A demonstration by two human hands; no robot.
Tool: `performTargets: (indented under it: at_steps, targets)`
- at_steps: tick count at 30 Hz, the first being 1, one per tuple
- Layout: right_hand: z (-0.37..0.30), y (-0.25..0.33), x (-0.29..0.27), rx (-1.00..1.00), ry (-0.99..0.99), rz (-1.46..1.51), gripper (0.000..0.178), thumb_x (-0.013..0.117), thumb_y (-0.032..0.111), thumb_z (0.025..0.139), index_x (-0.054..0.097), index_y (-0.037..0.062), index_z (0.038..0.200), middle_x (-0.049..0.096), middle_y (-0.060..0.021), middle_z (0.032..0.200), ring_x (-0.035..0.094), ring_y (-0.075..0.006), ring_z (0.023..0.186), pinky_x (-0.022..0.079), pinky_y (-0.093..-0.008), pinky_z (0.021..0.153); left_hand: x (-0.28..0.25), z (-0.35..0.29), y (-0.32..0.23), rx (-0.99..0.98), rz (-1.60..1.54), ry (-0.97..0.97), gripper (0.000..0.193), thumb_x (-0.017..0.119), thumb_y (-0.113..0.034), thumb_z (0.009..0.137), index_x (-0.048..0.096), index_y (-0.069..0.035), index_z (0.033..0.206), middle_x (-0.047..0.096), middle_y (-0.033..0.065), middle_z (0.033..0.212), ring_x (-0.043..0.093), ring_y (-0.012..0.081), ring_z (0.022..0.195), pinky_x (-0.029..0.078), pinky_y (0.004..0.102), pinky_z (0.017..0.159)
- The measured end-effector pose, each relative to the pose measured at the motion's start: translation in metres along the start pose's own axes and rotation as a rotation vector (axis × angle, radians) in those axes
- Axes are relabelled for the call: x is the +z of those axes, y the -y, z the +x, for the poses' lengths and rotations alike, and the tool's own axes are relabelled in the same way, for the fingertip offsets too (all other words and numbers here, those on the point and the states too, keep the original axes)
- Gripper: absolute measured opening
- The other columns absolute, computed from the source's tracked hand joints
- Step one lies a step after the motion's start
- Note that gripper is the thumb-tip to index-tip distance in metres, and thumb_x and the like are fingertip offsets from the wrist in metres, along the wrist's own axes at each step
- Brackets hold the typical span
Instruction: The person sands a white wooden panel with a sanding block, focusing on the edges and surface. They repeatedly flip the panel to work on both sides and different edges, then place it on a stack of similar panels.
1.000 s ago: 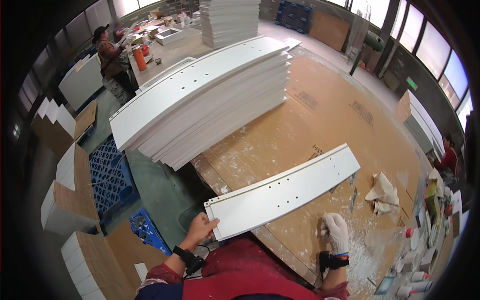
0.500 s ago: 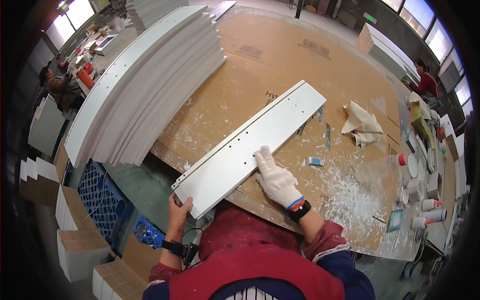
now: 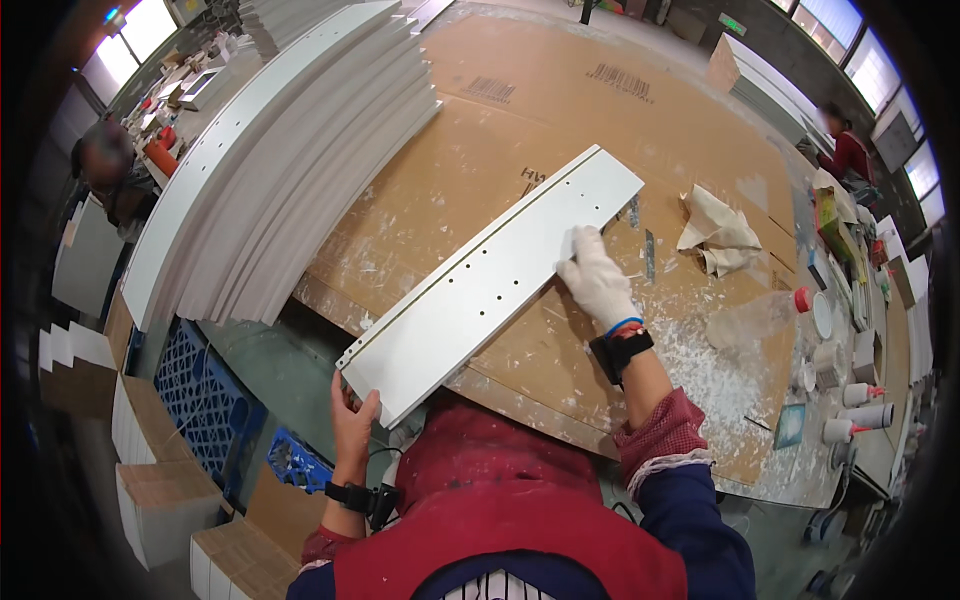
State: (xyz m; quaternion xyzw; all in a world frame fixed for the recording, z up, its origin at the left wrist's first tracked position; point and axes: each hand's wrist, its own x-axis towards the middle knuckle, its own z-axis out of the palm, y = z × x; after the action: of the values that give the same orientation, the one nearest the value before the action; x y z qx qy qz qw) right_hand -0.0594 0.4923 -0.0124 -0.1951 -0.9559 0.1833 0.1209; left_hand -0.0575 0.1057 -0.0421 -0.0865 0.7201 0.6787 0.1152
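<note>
A long white panel (image 3: 490, 285) with drilled holes and a groove along its far edge lies slantwise over the cardboard-covered table (image 3: 530, 80), its near end sticking out past the table edge. At that near end my bare left hand (image 3: 353, 415) grips the corner, thumb on one side and fingers reaching underneath. My right hand (image 3: 598, 283), in a white knitted glove, rests on the panel's right edge toward its far end. Its fingertips lie on the top face; whether the thumb hooks around the edge is hard to see.
A tall stack of white panels (image 3: 290, 150) stands at the left. To the right lie a crumpled cloth (image 3: 717, 232), a clear bottle with a red cap (image 3: 755, 318), white powder and several small containers. A blue plastic pallet (image 3: 205, 390) is below left. Other people work farther off on both sides.
My right hand has slid along the panel away from me, from its middle to the right edge near the far end. My left hand still holds the near corner.
</note>
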Motion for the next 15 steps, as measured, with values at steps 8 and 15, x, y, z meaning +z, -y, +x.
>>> performTargets:
  at_steps: [8, 15]
  targets:
    - [-0.026, 0.055, 0.016, -0.156, 0.261, -0.093, 0.048, 0.044, 0.026, 0.09, 0.037, 0.0109, 0.134, 0.03, -0.0194, 0.142, 0.06, -0.0379, 0.094, 0.051, -0.044, 0.074, -0.001, -0.002, 0.007, 0.085, -0.07, 0.052, 0.075, 0.059, -0.003, 0.081, 0.017, -0.005, 0.143, 0.047, 0.0127, 0.127, 0.053, 0.0186, 0.108, 0.044, 0.0294, 0.089]
    - [-0.077, 0.114, 0.02, -0.334, 0.362, -0.137, 0.053, 0.043, 0.032, 0.09, 0.031, 0.0158, 0.139, 0.031, -0.0154, 0.143, 0.064, -0.0357, 0.075, 0.052, -0.0413, 0.062, -0.005, -0.007, 0.017, 0.049, -0.076, 0.048, 0.08, 0.061, -0.011, 0.083, 0.01, -0.006, 0.145, 0.046, 0.0154, 0.131, 0.057, 0.0143, 0.096, 0.046, 0.0264, 0.083]
